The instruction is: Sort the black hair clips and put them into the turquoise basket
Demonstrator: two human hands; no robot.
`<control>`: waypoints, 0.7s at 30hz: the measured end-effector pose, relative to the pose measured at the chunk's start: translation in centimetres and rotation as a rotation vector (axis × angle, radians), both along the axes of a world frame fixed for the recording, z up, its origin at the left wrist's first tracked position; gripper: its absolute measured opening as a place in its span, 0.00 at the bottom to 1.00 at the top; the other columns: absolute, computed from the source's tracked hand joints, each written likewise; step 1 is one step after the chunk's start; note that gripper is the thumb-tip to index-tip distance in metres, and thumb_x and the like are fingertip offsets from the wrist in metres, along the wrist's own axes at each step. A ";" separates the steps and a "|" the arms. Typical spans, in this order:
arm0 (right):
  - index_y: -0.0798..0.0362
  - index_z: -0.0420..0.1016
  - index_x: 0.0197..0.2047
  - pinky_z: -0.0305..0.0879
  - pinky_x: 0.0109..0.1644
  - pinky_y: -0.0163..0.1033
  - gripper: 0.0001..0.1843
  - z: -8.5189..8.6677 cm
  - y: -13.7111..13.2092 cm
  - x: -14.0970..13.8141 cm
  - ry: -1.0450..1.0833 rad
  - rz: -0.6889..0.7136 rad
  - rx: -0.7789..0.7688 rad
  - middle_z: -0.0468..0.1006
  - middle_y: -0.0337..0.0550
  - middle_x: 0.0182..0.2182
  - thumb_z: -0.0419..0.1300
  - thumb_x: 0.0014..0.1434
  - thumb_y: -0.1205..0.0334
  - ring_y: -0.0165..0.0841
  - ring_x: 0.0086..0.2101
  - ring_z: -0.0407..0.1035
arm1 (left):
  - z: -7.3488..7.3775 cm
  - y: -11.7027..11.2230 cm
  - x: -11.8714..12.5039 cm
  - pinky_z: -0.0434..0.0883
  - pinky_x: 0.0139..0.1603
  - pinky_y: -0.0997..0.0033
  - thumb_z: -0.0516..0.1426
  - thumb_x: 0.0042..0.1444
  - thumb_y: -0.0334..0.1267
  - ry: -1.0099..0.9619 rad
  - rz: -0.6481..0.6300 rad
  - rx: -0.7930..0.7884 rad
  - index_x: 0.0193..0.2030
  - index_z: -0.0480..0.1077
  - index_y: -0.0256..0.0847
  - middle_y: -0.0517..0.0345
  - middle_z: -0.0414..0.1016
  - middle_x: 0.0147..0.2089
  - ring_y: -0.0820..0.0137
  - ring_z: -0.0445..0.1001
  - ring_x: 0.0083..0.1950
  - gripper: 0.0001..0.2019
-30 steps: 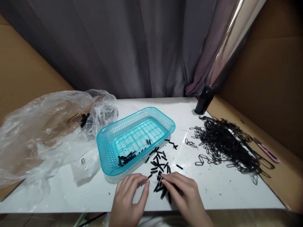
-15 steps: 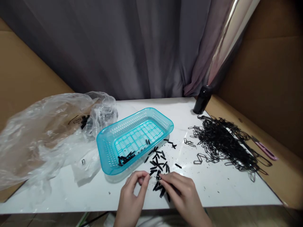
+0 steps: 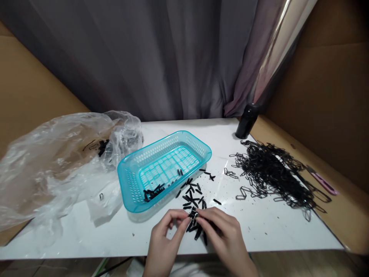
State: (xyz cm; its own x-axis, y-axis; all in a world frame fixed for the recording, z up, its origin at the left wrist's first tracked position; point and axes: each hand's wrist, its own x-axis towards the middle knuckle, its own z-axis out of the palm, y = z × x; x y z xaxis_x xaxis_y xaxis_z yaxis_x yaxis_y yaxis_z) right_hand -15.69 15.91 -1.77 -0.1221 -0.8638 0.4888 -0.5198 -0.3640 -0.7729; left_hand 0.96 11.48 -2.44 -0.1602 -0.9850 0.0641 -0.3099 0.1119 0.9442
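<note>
My left hand (image 3: 167,236) is closed in a pinch, its thumb and forefinger tips beside a small black piece. What lies between those tips is too small to make out. Close to it, my right hand (image 3: 226,232) pinches a small black piece (image 3: 193,212), partly hidden by the fingers. Around and below both hands lies a loose heap of small black stick-like pieces (image 3: 190,190) on the white table. Just behind my left hand stands a turquoise basket (image 3: 135,209), with more of these black pieces inside along its near side.
A tangled pile of black wire loops (image 3: 268,173) covers the table's right side, near a pink-handled cutter (image 3: 324,182). Behind it stands a black cylindrical container (image 3: 246,122). A clear plastic bag (image 3: 66,154) spreads over the left. Cardboard walls (image 3: 325,96) flank the table (image 3: 273,238).
My left hand has moved right, bringing its fingertips close to those of my right hand. My right hand has shifted only slightly. The basket and piles stay where they were.
</note>
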 end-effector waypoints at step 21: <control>0.52 0.80 0.42 0.70 0.40 0.20 0.09 0.1 0.0 -0.1 -0.048 0.009 0.036 0.81 0.37 0.34 0.58 0.64 0.69 0.19 0.34 0.76 | -0.2 -0.1 0.1 0.72 0.38 0.74 0.65 0.52 0.53 0.125 0.087 0.007 0.25 0.65 0.40 0.52 0.79 0.33 0.67 0.78 0.38 0.20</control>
